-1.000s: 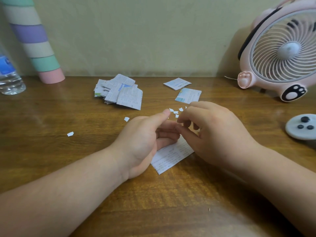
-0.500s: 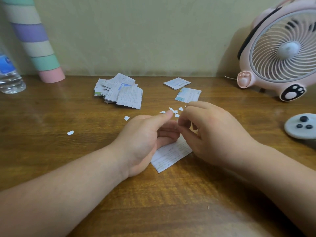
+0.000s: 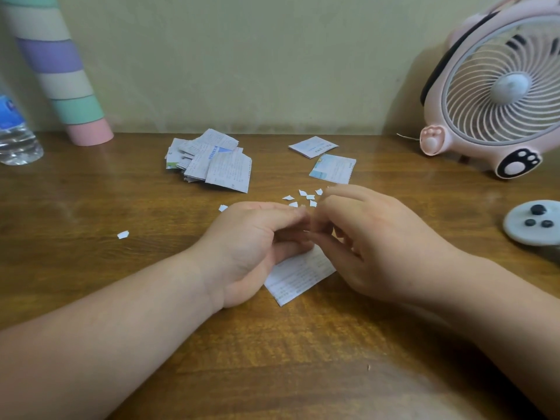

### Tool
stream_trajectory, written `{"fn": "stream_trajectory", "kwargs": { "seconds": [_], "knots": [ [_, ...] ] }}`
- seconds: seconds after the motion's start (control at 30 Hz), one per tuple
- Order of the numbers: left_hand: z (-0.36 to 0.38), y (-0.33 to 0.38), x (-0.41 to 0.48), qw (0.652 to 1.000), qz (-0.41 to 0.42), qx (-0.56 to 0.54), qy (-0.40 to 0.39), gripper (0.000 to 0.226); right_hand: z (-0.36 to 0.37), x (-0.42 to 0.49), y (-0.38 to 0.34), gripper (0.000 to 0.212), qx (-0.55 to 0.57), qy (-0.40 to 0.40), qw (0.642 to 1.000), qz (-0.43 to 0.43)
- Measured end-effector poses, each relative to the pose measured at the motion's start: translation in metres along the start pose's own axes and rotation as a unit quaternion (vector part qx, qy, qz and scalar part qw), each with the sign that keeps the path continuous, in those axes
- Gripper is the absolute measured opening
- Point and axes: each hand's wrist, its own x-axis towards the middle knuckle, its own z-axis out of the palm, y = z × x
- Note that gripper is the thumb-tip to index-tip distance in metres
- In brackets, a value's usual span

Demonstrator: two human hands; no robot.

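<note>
A folded printed paper slip [image 3: 298, 275] lies at the middle of the wooden table [image 3: 121, 283], its far end hidden under my hands. My left hand [image 3: 248, 247] holds that end with curled fingers, thumb stretched toward the right hand. My right hand [image 3: 372, 237] meets it, thumb and fingers pinching at the slip's far edge; the pinched spot is blurred. Just beyond the fingertips lie several tiny torn paper bits [image 3: 304, 197].
A pile of folded slips [image 3: 212, 162] lies further back, with two more slips [image 3: 313, 146] [image 3: 333, 167] to its right. A pink fan [image 3: 500, 95] and a grey remote [image 3: 533, 222] stand right. A striped tube [image 3: 57, 71] and water bottle [image 3: 15, 131] stand left. Single scraps [image 3: 123, 234] [image 3: 223, 208] lie left.
My left thumb has dropped lower and closer to the right fingers. Both hands have shifted slightly at the slip's far end; the slip itself stays put.
</note>
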Motion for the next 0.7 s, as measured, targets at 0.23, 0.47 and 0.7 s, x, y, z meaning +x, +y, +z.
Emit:
{"fn": "stream_trajectory", "kwargs": {
  "seconds": [0.23, 0.47, 0.7],
  "knots": [
    [0.004, 0.002, 0.000, 0.996, -0.021, -0.052, 0.065, 0.035, -0.004, -0.001, 0.012, 0.015, 0.065, 0.034, 0.983, 0.168],
    [0.004, 0.003, -0.002, 0.998, -0.023, -0.023, 0.046, 0.010, 0.004, 0.006, 0.027, 0.013, 0.002, -0.037, 0.954, 0.299],
    [0.006, 0.005, -0.003, 0.997, -0.021, -0.045, 0.055, 0.021, 0.006, 0.012, 0.028, 0.012, -0.058, -0.030, 0.937, 0.344]
  ]
}}
